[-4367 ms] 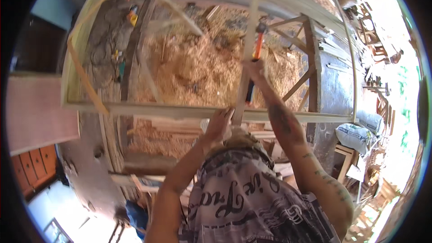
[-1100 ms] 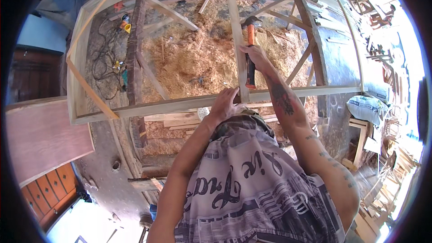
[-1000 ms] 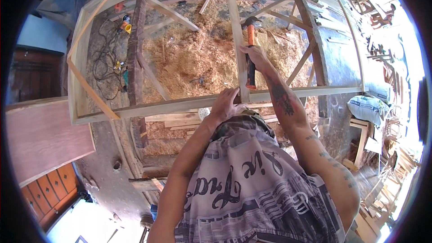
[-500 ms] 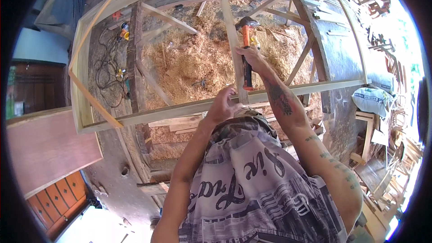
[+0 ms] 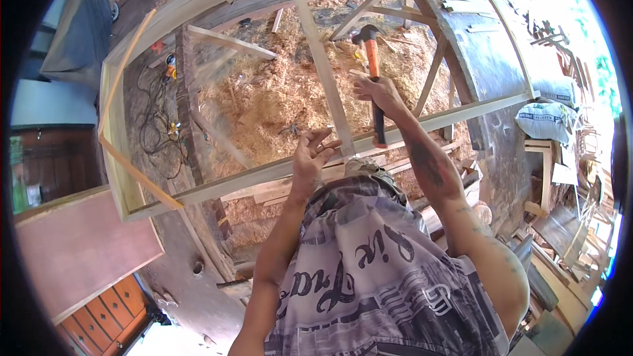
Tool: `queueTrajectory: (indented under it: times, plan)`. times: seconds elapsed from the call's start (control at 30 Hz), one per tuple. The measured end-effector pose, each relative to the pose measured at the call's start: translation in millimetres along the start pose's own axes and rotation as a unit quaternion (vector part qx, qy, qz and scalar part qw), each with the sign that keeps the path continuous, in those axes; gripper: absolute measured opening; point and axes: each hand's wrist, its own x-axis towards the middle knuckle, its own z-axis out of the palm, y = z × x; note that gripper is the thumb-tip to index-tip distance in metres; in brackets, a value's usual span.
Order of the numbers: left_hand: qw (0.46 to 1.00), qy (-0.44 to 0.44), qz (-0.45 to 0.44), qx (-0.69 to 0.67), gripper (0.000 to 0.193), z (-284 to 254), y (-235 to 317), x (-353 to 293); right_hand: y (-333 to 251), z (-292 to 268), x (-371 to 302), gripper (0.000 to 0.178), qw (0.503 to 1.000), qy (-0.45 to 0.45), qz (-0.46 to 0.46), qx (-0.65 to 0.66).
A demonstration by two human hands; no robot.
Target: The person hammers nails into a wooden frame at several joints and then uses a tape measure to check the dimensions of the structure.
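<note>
**Hammer up, fingers at the joint**

My right hand (image 5: 374,90) was wrapped tight around the hammer (image 5: 371,69), gripping its orange-and-black handle about midway, with the dark head raised above my knuckles and the handle's lower end pointing down toward the near rail (image 5: 264,173) of the big wooden frame (image 5: 117,158). My left hand (image 5: 311,155) sat at the spot where the thin upright strip (image 5: 320,59) met that rail; the fingers were loosely spread and curled, their tips touching the foot of the strip. Whether they pinched a nail there, I could not tell, it was too small to see. The frame lay flat across the surface below me, over a thick bed of sawdust and shavings (image 5: 270,95). Black cables (image 5: 157,125) trailed on the floor off to my left, beside the frame's short end, and a white sack (image 5: 546,120) sat well off to my right.
</note>
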Motion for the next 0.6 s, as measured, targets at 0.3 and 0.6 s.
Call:
queueTrajectory:
  times: [0.3,0.6]
  plan:
    - [0.972,-0.059,0.071,0.216,0.01,7.4,-36.5,28.9,-17.5,-70.1,-161.0,0.035,0.994,0.062,-0.029,-0.09]
    - [0.949,-0.091,0.104,0.284,0.019,3.8,-44.8,41.3,-16.8,-54.4,-251.9,0.043,0.972,0.113,-0.009,-0.205]
